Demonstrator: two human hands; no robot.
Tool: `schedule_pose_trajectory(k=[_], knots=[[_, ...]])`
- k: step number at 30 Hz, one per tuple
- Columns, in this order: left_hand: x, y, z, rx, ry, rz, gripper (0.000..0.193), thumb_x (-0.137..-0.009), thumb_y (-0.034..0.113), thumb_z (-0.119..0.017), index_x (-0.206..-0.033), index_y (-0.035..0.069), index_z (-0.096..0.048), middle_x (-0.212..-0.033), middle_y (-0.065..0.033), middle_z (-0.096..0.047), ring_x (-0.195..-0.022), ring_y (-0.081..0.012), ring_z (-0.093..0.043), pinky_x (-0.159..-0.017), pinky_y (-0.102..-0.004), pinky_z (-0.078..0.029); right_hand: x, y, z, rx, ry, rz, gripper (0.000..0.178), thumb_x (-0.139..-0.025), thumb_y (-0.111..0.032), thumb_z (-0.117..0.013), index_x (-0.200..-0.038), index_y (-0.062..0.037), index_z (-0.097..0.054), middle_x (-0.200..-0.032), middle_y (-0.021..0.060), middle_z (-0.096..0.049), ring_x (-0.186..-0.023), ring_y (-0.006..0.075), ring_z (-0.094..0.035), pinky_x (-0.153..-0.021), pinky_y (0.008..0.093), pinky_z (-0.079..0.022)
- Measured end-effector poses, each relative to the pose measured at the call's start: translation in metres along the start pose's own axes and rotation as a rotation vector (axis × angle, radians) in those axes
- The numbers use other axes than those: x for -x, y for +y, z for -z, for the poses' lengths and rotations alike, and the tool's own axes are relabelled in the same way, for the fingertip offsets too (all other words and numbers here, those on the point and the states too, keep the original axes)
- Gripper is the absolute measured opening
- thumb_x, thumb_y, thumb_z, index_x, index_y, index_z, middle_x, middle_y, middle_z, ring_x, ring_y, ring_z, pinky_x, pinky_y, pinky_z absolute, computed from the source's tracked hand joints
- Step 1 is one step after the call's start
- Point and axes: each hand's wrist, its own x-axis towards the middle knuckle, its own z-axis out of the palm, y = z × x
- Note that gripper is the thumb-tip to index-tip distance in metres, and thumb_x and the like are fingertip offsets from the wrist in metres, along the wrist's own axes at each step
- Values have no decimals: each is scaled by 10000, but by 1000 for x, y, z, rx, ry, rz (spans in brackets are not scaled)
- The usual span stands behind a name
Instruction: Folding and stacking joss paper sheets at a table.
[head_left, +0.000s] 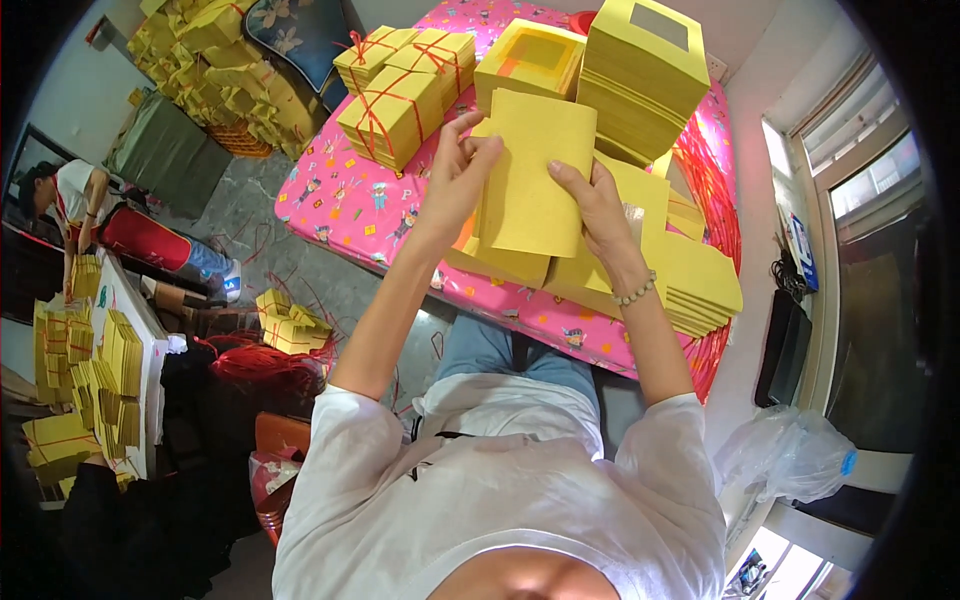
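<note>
Sheaf of yellow paper sheets point(527, 175) held up off the bench point(340, 205), roughly over its near edge, face toward the camera. Left hand point(455, 175) grips the sheaf's upper left edge, fingers point(478, 150) pinched together on it. Right hand point(598, 205) holds the right edge, fingers point(562, 172) pressed flat on the paper face, thumb behind; closed on the sheaf. Bead bracelet point(636, 291) on the right wrist.

Just under the sheaf: loose yellow sheets point(690, 280) spread in low piles on the bench, reaching its right edge. Beyond the hands, a tall stack of yellow paper point(640, 80) with a grey square on its top sheet; beside it to the left, a shorter stack point(527, 62) with an orange-toned square. Further left, yellow bundles tied with red string point(395, 105). Bench cover is pink with small cartoon prints.

Floor left of the bench: more tied bundles point(285, 322) and a tangle of red string point(265, 362). Far left, another person point(75, 195) bends over a white table point(150, 345) loaded with yellow stacks. Heap of yellow bundles point(215, 70) at top left.
</note>
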Motion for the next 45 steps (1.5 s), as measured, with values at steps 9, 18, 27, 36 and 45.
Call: schedule_pose_trajectory(k=[9,18,27,36,45], knots=[[13,9,-12,141,-104,193,508,-1003,330,-426,-1341,-48,-404,-1298,-102,-510,-1188,-149,-483,-1001,-282,-372,5,-1,-5,-52,39,26,409,-880,-170,-648,-1191,58,-510,-1105,113,-620,-953,138,-607,-825,266,-504],[20,-3,-15,58,-213,-64,352,-973,127,-480,-1286,-22,-420,-1208,-78,-541,-1127,-118,-507,-947,-269,-419,14,-5,-14,146,96,180,397,-884,-122,-638,-1215,27,-479,-1099,102,-613,-966,136,-596,-823,268,-502],[27,-7,-17,111,-154,-166,403,-948,50,-492,-1328,-25,-381,-1258,-108,-526,-1151,-142,-504,-963,-281,-411,23,-1,-20,185,79,376,450,-852,-64,-669,-1240,-8,-449,-1109,87,-601,-1001,136,-587,-832,265,-497],[41,-7,-23,127,-99,-149,437,-956,61,-487,-1355,-29,-331,-1264,-121,-520,-1153,-156,-506,-974,-288,-403,30,-1,-13,193,56,313,352,-852,-71,-673,-1167,17,-544,-1063,87,-644,-937,127,-613,-798,263,-510],[16,-5,-11,169,-82,237,401,-940,80,-502,-1331,19,-431,-1247,-97,-563,-1111,-181,-563,-927,-324,-462,4,-8,-7,294,72,-48,408,-884,-310,-656,-1073,50,-622,-937,92,-679,-805,131,-643,-724,257,-522]])
